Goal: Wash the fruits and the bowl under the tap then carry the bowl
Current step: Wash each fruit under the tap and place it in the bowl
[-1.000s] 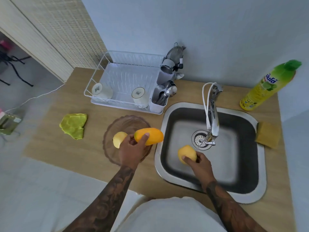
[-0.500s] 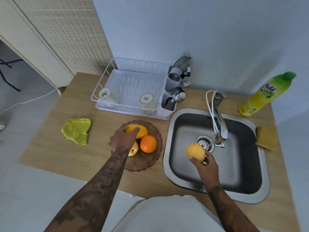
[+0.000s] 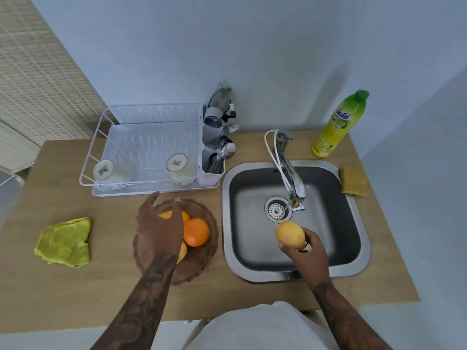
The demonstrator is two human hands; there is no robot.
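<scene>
Our right hand [image 3: 307, 251] grips a round yellow fruit [image 3: 290, 234] over the shiny sink [image 3: 353, 269]; our left hand [image 3: 159, 223] hangs open above the brown bowl [image 3: 199, 263].

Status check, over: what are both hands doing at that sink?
Right hand grips yellow fruit over sink, below tap. Left hand open over bowl. Nothing in the way.
</scene>
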